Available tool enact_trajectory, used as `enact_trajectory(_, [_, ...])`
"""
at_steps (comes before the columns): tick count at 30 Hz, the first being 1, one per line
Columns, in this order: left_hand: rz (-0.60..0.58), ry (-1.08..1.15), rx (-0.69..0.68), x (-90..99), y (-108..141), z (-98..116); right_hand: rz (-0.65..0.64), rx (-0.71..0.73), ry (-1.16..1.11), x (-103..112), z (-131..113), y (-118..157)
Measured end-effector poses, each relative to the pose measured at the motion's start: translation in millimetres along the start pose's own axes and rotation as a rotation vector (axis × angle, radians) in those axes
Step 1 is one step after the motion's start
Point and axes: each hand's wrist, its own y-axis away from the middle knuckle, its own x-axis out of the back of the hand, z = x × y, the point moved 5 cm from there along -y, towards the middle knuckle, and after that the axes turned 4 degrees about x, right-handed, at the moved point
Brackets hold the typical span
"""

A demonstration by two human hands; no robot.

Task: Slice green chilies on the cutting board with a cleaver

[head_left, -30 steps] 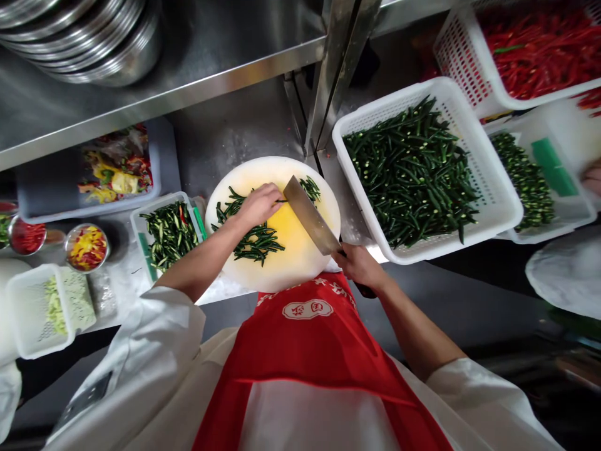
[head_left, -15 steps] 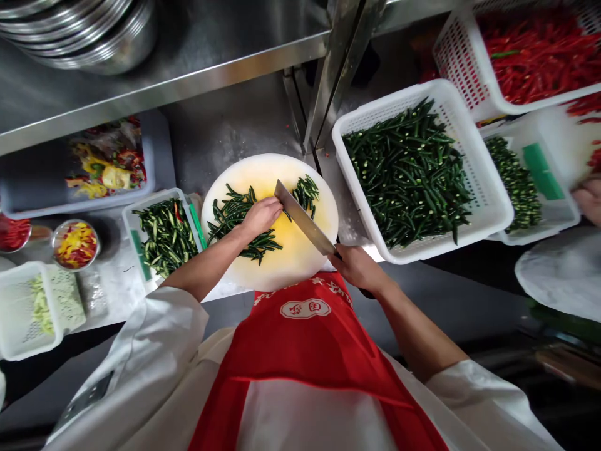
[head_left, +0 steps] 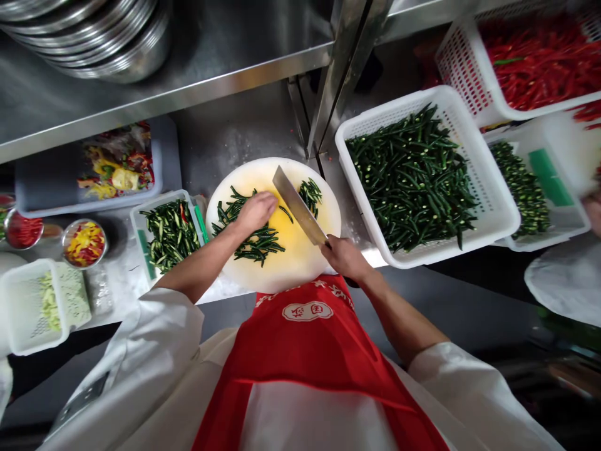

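My right hand is wrapped round the handle of a cleaver, its broad blade slanting up and left over a round white cutting board. At the left of the board, my left hand is closed, fingers curled together, over a pile of long green chilies. Whatever its fingertips pinch is hidden. One single green chili lies between this hand and the blade. To the right of the blade is a small heap of cut green chilies.
A white basket of green chilies stands right of the board, with a basket of red chilies behind. Left are a tub of sliced green chilies and a grey tray. A steel shelf overhangs the back. Another person's hand shows far right.
My left hand has drawn back left from the blade, leaving a single chili lying in the gap. The cleaver and my right hand have shifted slightly left. The whole view has shifted slightly.
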Motion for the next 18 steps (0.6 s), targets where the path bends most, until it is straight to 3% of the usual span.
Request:
enact_trajectory(2, [0.011, -0.070, 0.047, 11.9, -5, -27, -0.011, 0.023, -0.011, 2, 7, 18])
enact_trajectory(4, [-0.055, -0.127, 0.065, 16.1, -12, -50, -0.053, 0.049, -0.023, 1, 12, 34])
enact_trajectory(7, [-0.149, -0.145, 0.056, 12.5, -21, -60, -0.075, 0.057, -0.038, -4, 15, 44])
enact_trajectory(9, [-0.152, -0.136, 0.023, 7.6, -25, -48, -0.040, 0.013, -0.057, -6, 17, 42])
enact_trajectory(15, [-0.152, -0.090, -0.196, -14.4, -17, 18, 0.015, -0.057, -0.086, 0, 16, 33])
enact_trajectory(18, [-0.170, -0.087, -0.266, -23.5, -10, 32, -0.011, -0.049, -0.102, 7, 12, 34])
